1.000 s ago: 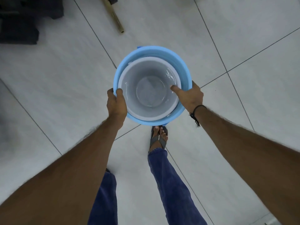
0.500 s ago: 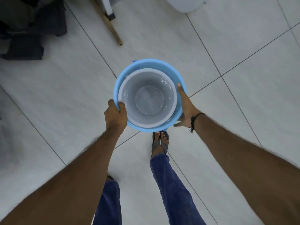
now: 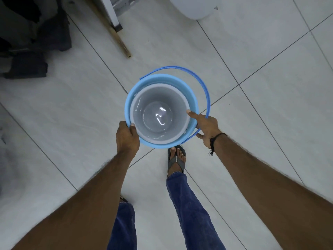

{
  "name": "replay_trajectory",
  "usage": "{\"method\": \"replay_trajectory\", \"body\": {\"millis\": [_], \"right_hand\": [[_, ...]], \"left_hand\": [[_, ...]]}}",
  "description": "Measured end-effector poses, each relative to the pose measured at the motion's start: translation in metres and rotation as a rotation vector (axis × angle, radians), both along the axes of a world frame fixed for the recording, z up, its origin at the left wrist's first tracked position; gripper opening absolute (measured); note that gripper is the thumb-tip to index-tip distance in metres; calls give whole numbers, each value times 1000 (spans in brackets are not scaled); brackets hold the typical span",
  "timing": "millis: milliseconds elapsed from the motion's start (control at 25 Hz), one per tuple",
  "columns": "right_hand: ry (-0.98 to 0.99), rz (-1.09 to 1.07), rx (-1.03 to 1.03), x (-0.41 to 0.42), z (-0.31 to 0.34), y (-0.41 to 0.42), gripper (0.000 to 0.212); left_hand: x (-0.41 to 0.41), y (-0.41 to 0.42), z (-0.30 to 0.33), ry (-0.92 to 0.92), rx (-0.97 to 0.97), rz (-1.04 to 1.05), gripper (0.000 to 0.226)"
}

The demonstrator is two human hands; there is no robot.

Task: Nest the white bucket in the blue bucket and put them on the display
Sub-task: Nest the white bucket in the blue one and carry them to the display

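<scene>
Both hands are carrying the load above the tiled floor (image 3: 252, 51): the left hand (image 3: 127, 137) is closing around the near-left rim of the blue bucket (image 3: 163, 81), thumb hooked over the edge, while the right hand (image 3: 207, 128) is bracing the right side with its fingers spread, thumb reaching onto the rim of the white bucket (image 3: 158, 112). That white bucket is already sitting inside the blue one, so the nesting looks finished. What is remaining is the placing: no display is showing here, and the blue handle (image 3: 201, 82) is swinging loose at the far side.
</scene>
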State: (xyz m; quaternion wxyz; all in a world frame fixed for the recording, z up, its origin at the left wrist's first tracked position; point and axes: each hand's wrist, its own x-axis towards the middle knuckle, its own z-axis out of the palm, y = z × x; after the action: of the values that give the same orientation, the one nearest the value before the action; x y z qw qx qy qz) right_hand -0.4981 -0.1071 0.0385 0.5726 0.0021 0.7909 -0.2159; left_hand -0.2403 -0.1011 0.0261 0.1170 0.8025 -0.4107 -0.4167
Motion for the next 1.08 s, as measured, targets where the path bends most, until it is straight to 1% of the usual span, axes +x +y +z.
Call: {"method": "replay_trajectory", "body": {"millis": [80,200,280,360,400,480,600,680,800,880,960,1080], "right_hand": [[30,67,-6,-3,-9,1,52],[58,106,22,-7,-31,-10,55],[43,127,50,-5,-49,-20,60],[15,129,85,-2,-63,-26,64],[2,133,100,-4,-68,-28,63],[-39,165,125,-7,-73,-31,58],[-120,264,145,1,-62,-26,35],[-144,303,154,22,-46,-20,32],[-188,369,131,73,-22,-5,45],[-215,442,93,110,-8,7,53],[-276,518,114,157,25,17,65],[-369,610,171,229,110,26,64]], "left_hand": [[-1,1,-10,76,147,85,28],[-3,-3,-26,134,360,278,47],[-2,-7,-39,210,413,412,56],[3,-13,-48,363,436,583,54],[7,-16,-51,422,448,627,53],[18,-18,-57,452,467,590,54],[32,-12,-51,379,448,491,51],[45,-3,-34,322,435,481,49],[88,26,-2,201,415,509,44],[125,50,22,142,395,528,45],[174,74,64,107,388,574,47],[251,98,155,148,401,641,45]]}}
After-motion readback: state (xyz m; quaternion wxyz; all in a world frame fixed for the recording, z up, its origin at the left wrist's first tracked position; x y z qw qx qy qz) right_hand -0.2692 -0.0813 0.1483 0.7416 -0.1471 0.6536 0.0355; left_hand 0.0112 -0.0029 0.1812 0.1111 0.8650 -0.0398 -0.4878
